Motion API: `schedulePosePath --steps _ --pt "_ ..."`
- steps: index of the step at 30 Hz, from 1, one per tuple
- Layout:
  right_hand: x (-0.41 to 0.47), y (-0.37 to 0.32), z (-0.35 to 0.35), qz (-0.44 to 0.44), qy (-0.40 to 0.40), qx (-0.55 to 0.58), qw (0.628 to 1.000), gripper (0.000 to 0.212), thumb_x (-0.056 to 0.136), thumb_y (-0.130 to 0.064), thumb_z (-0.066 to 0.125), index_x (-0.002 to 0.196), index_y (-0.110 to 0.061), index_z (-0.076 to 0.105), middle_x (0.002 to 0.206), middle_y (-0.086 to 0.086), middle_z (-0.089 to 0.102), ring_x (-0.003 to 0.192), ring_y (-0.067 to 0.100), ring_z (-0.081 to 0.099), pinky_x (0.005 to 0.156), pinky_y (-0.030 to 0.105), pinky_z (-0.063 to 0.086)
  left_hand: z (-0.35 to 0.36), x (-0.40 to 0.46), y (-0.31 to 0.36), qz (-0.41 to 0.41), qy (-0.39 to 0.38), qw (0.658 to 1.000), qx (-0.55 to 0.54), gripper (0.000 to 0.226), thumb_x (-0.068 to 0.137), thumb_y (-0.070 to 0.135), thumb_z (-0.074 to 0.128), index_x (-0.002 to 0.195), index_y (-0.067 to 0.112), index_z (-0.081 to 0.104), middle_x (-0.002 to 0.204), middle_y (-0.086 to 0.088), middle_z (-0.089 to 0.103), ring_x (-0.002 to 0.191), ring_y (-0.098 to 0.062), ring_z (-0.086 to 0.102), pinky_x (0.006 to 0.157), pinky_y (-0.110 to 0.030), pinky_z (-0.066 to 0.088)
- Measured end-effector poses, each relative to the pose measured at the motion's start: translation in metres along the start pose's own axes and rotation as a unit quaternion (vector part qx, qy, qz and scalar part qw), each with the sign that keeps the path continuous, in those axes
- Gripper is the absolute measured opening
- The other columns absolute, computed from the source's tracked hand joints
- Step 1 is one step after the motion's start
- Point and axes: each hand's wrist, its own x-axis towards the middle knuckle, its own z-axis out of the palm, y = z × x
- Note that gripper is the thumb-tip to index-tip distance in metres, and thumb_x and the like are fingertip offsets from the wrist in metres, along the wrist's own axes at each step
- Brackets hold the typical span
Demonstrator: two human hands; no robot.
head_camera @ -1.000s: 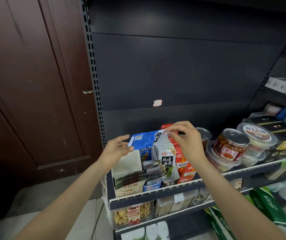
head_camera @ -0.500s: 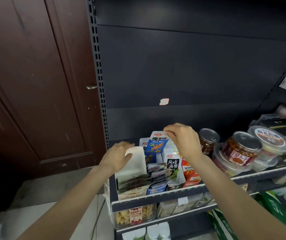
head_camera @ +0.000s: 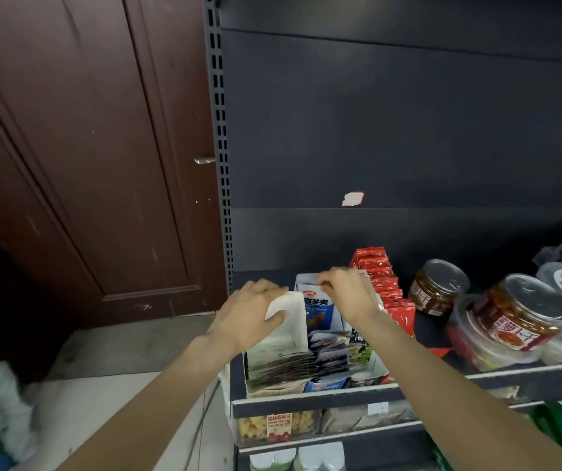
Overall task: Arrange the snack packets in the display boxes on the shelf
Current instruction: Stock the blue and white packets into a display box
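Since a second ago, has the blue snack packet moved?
Yes. The blue snack packet has gone from lying flat above the white cardboard display box to standing upright inside it, lower down.

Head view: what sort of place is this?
Probably a small shop: a dark slotted retail shelf, snack packets standing in display boxes, sealed jars beside them, and a label strip on the shelf below.

A dark reddish-brown panelled door [head_camera: 79, 158] fills the nine to eleven o'clock side, its metal handle [head_camera: 204, 160] by the perforated grey upright [head_camera: 220, 137]. From twelve to three o'clock runs the black back panel [head_camera: 391, 130], bearing a torn white sticker [head_camera: 353, 198]. Pale floor tiles [head_camera: 109, 396] lie at seven o'clock.
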Motion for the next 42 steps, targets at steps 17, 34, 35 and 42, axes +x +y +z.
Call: schedulePosePath --steps 17,34,35,42 --pt "-0.054 0.019 -0.01 -0.022 -0.118 0.181 0.976 0.023 0.09 -0.021 0.062 0.111 -0.016 0.069 0.108 0.003 0.068 0.099 0.014 0.063 0.09 0.027 0.049 0.001 -0.022 0.01 -0.025 -0.052 0.996 0.062 0.097 0.079 0.071 0.049 0.151 0.022 0.006 0.159 0.005 0.006 0.144 -0.017 0.008 0.116 -0.033 0.011" --pt "-0.07 0.015 -0.011 -0.005 0.01 0.151 0.988 0.007 0.087 -0.021 0.065 0.086 -0.024 0.072 0.087 -0.006 0.071 0.08 0.011 0.064 0.076 0.037 0.054 0.003 -0.027 0.015 -0.04 -0.117 0.992 0.027 0.12 0.067 0.075 0.06 0.151 0.019 -0.004 0.158 0.004 -0.013 0.146 -0.015 -0.011 0.117 -0.032 -0.001" --pt "-0.07 0.015 -0.016 -0.008 0.031 0.161 0.986 0.007 0.087 -0.021 0.065 0.086 -0.023 0.072 0.086 -0.006 0.071 0.08 0.01 0.064 0.076 0.036 0.054 0.002 -0.027 0.015 -0.042 -0.112 0.993 0.02 0.117 0.068 0.074 0.06 0.151 0.021 -0.002 0.159 0.004 -0.012 0.146 -0.015 -0.01 0.117 -0.032 0.001" --pt "-0.072 0.003 -0.064 -0.024 0.13 0.18 0.975 0.008 0.088 -0.02 0.064 0.09 -0.018 0.071 0.089 -0.005 0.071 0.079 0.004 0.061 0.078 0.028 0.053 -0.003 -0.022 0.025 -0.071 0.01 0.992 -0.1 0.059 0.089 0.049 0.054 0.141 0.024 0.039 0.143 -0.006 0.028 0.135 -0.021 0.027 0.111 -0.033 0.027"
